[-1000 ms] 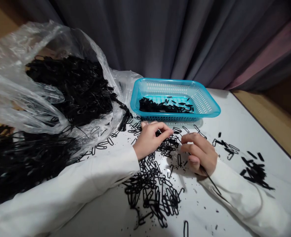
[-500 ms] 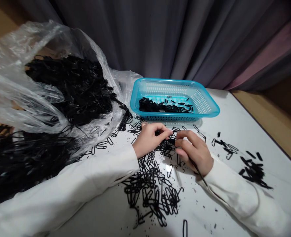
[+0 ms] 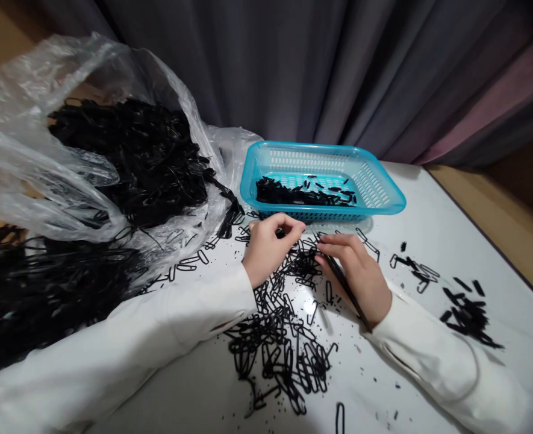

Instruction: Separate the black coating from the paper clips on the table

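My left hand [image 3: 268,248] hovers over the black pieces just in front of the blue basket [image 3: 323,209]. Its thumb and index finger meet in a pinch; a tiny dark spot shows at the tips, too small to name. My right hand [image 3: 360,274] is closed around a slim black tool [image 3: 345,289], which runs back along the palm toward the wrist. The tool's fine tip is hard to make out. Beneath both hands lies a pile of black loop-shaped pieces [image 3: 305,265], spreading toward me across the white table [image 3: 180,389].
A clear plastic bag [image 3: 176,75] stuffed with black strands [image 3: 135,163] stands at left, with more strands [image 3: 49,295] before it. Small black pieces lie inside the basket. A heap of short black pieces [image 3: 469,316] sits at right. A grey curtain [image 3: 266,66] hangs behind.
My left hand has drawn slightly up and away from the right, widening the gap between their fingertips. My right fingers have straightened, and more of the black tool shows.
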Available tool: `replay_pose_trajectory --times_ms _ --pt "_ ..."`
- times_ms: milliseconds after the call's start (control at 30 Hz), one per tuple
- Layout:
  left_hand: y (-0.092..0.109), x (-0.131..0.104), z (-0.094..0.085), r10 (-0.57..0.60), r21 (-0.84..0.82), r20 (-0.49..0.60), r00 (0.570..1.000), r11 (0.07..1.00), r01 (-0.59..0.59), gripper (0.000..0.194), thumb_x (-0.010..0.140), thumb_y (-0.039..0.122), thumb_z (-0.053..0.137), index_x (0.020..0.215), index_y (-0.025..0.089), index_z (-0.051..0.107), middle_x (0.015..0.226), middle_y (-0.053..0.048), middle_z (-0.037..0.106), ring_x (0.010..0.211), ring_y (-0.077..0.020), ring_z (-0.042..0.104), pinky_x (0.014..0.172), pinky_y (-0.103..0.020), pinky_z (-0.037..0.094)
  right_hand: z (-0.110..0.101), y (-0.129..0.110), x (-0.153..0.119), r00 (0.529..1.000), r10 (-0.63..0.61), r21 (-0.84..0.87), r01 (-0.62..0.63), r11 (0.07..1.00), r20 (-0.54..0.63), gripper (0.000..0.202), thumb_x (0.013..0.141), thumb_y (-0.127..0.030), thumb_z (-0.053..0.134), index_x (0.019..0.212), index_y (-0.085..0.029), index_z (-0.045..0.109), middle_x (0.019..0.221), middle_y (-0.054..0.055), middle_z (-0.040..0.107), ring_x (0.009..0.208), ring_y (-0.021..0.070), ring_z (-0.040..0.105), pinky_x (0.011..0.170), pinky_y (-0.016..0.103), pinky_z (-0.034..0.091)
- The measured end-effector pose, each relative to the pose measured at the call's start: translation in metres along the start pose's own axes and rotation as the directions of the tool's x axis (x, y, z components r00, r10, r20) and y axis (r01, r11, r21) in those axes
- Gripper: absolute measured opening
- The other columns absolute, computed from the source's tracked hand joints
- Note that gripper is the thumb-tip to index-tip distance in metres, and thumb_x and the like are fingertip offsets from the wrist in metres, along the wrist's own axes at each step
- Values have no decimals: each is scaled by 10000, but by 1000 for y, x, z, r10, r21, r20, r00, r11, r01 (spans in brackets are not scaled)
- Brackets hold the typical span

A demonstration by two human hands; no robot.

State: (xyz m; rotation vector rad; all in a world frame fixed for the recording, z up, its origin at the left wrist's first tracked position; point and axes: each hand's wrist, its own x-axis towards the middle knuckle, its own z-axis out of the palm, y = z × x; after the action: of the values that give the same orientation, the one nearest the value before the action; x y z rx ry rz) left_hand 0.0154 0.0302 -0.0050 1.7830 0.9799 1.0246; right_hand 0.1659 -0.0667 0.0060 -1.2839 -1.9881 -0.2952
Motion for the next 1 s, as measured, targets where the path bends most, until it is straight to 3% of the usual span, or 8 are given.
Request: replay_pose_trajectory --times_ms 267,1000 --pt "2 0 -1 102 -11 -5 995 995 -102 62 822 218 641 866 187 671 876 -30 704 846 -152 634 835 -324 478 -5 -4 0 989 62 59 -55 997 -132 226 852 -142 631 1049 -228 561 980 63 678 921 187 676 776 344 576" --pt "7 -3 -1 158 40 36 987 986 -160 42 825 213 662 863 202 675 872 -18 705 863 -158 639 821 -333 478 -4 0 0 995 36 108 -27 994 -88 193 865 -123 609 1032 -214 573 974 70 682 940 176 670 789 338 577"
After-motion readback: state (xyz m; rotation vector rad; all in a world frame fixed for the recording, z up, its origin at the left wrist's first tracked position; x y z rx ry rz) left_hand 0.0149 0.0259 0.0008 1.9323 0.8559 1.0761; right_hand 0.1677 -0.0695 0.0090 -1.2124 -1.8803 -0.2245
